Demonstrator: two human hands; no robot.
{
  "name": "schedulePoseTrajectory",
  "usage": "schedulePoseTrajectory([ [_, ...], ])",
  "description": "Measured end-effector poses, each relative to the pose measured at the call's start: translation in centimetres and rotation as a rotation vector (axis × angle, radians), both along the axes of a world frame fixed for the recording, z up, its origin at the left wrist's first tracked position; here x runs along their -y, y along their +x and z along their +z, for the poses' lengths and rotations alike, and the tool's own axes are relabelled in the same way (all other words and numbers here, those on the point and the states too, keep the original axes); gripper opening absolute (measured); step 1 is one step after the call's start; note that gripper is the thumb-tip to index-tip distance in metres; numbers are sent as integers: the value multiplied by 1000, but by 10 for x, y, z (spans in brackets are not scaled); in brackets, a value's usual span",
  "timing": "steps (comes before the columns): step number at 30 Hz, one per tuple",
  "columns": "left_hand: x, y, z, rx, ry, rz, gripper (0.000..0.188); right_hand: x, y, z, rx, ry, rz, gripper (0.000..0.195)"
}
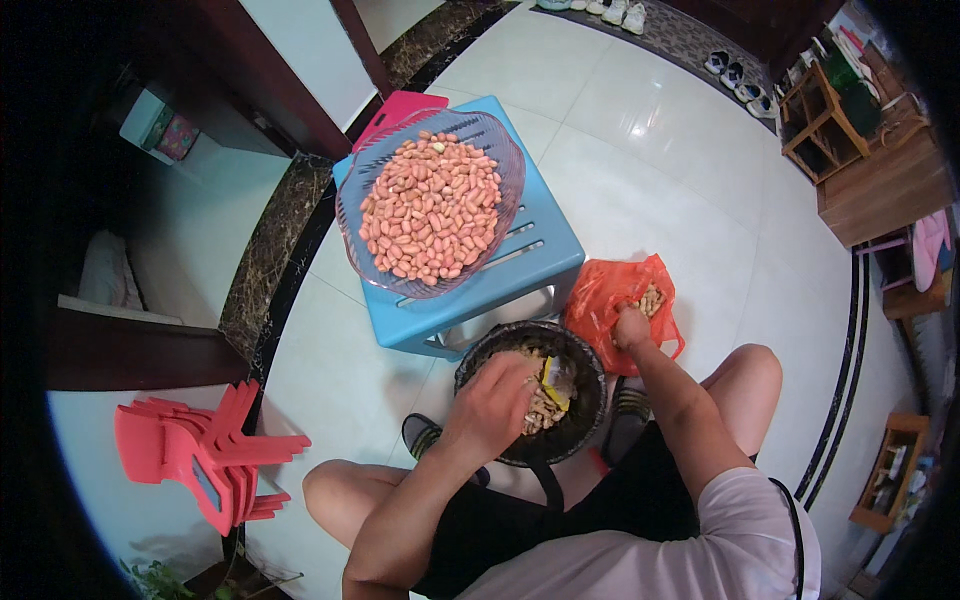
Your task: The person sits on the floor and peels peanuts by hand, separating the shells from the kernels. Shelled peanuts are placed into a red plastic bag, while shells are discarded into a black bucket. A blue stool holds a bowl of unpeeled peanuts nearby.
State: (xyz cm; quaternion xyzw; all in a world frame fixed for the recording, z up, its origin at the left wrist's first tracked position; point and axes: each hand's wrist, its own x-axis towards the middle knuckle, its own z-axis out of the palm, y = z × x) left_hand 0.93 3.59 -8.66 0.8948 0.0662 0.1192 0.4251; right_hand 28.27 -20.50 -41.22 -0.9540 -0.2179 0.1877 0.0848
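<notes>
My left hand hovers over a dark, bag-lined bin, its fingers bent and their undersides hidden from me. Inside the bin lie peanut shells and a yellow-edged wrapper. My right hand reaches into a red plastic bag on the floor, beside unshelled peanuts; its fingertips are partly hidden there. Beyond the bin, a ribbed clear glass or plastic bowl full of shelled pink peanuts sits on a blue plastic stool.
Stacked red plastic chairs stand at the left, near a green plant. A pink-red plastic piece shows behind the stool. Shoes line a mat at the far side. Wooden furniture stands along the right.
</notes>
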Motion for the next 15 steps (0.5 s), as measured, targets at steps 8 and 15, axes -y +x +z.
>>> schedulePoseTrajectory([
  [8,5,10,-2,20,-10,-79,27,66,60,6,101,-9,68,19],
  [15,7,-1,-6,-28,-65,-14,26,8,13,212,-638,585,-560,19],
])
